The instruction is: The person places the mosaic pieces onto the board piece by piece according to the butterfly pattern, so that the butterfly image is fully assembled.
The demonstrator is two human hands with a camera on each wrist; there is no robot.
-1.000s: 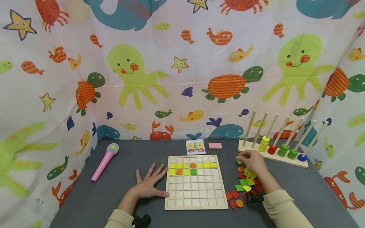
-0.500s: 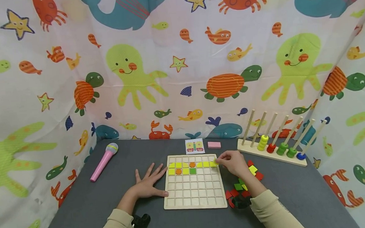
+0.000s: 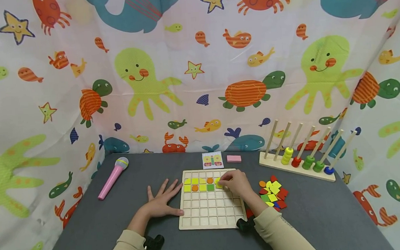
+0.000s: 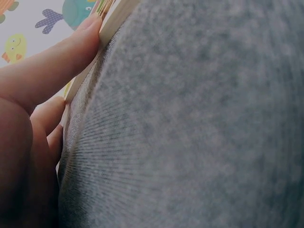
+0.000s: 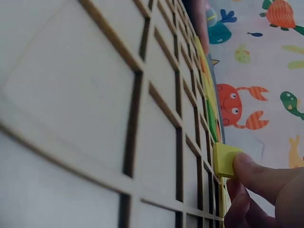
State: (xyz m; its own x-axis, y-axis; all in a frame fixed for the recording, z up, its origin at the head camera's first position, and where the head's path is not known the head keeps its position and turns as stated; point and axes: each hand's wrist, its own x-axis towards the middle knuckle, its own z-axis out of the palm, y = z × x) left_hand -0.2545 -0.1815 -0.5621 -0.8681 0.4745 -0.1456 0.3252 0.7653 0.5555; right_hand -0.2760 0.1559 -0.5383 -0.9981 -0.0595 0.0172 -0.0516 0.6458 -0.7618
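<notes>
A wooden grid board [image 3: 212, 210] lies on the dark grey table, its second and third rows partly filled with yellow tiles, two orange discs [image 3: 210, 180] and a green square [image 3: 210, 187]. Over the third row, just right of the green square, my right hand [image 3: 237, 183] pinches a yellow square tile [image 5: 225, 159] between thumb and fingers. That hand hides the right end of the filled rows in the head view. Spread flat on the table, my left hand [image 3: 165, 202] touches the board's left edge with its thumb [image 4: 78, 45] and fingertips.
Right of the board is a pile of loose coloured tiles [image 3: 273, 192]. Behind it stand a pattern card [image 3: 213, 160], a pink block [image 3: 233, 159] and a peg stand [image 3: 295, 166] with coloured rings. A pink toy microphone [image 3: 112, 179] lies at left.
My right hand has moved left from the tile pile, past the board's right edge, to the third row, carrying a yellow tile. My left hand has stayed in place.
</notes>
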